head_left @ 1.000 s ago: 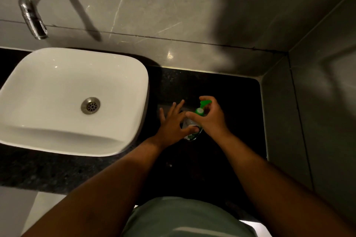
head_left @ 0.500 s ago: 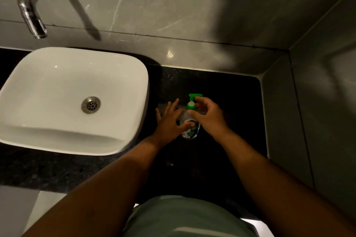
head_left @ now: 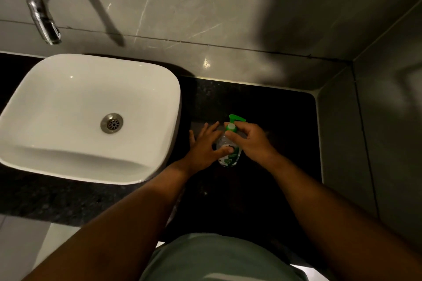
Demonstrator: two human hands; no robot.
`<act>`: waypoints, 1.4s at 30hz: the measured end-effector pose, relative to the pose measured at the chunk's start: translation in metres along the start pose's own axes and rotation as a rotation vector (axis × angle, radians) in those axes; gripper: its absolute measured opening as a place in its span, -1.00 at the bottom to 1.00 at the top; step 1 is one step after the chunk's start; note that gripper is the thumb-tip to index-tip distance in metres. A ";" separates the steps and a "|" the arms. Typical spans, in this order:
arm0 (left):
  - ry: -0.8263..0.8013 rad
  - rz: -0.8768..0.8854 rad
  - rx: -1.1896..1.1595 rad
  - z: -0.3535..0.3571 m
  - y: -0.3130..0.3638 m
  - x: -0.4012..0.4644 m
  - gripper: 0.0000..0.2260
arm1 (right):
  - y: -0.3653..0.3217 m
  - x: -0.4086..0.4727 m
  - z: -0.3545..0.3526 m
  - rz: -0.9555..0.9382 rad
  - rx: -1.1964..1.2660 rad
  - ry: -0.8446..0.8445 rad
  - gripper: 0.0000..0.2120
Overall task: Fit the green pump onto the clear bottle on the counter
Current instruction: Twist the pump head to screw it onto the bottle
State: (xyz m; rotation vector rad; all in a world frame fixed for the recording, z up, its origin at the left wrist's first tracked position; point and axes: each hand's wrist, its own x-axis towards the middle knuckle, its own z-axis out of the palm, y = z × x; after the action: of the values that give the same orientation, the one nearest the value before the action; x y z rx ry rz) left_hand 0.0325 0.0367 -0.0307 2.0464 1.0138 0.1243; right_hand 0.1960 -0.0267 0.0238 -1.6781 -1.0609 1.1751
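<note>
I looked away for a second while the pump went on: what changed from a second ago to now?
The green pump rose out from under the right hand and now stands upright on the clear bottle, with the fingers at its collar. The left hand still steadies the bottle in the same spot; the sink is unchanged.

No legible text anywhere in frame. Only candidate: the label on the clear bottle (head_left: 228, 155), centre of frame, right of the white basin. Label shows a green patch with pale marks and a dark round emblem above it; lettering too small and blurred to read, no brand made out. The left hand (head_left: 205, 146) thumb overlaps the label's upper part. Green pump (head_left: 234, 122), just above the label: no markings seen. Basin, tap at upper left, wall tiles and dark counter: no print, numbers or signs.
</note>
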 end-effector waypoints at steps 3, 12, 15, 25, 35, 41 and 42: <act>0.069 -0.003 0.018 0.006 0.000 -0.002 -0.30 | 0.003 -0.007 0.018 0.022 -0.038 0.247 -0.80; -0.032 0.023 -0.036 0.000 0.004 -0.002 -0.35 | -0.005 -0.005 -0.003 0.049 0.042 -0.013 -0.60; -0.088 0.038 -0.058 -0.003 0.007 -0.002 -0.34 | -0.010 -0.004 -0.019 0.004 -0.027 -0.207 -0.65; 0.008 -0.021 -0.138 0.001 0.005 -0.002 -0.39 | 0.000 0.000 0.009 -0.063 -0.168 0.123 -0.79; 0.095 -0.007 -0.065 0.012 0.006 -0.005 -0.43 | 0.003 -0.010 0.020 0.013 -0.215 0.418 -0.53; 0.051 -0.014 -0.093 0.001 0.012 -0.005 -0.36 | -0.001 -0.005 -0.016 -0.005 0.166 0.004 -0.33; 0.047 -0.014 -0.098 0.000 0.012 -0.005 -0.37 | -0.003 -0.004 -0.017 0.001 0.157 0.020 -0.35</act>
State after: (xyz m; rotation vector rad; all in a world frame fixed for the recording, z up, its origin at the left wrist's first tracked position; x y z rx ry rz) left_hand 0.0370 0.0287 -0.0208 1.9553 1.0306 0.2112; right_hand 0.2106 -0.0325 0.0313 -1.5647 -0.9312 1.2079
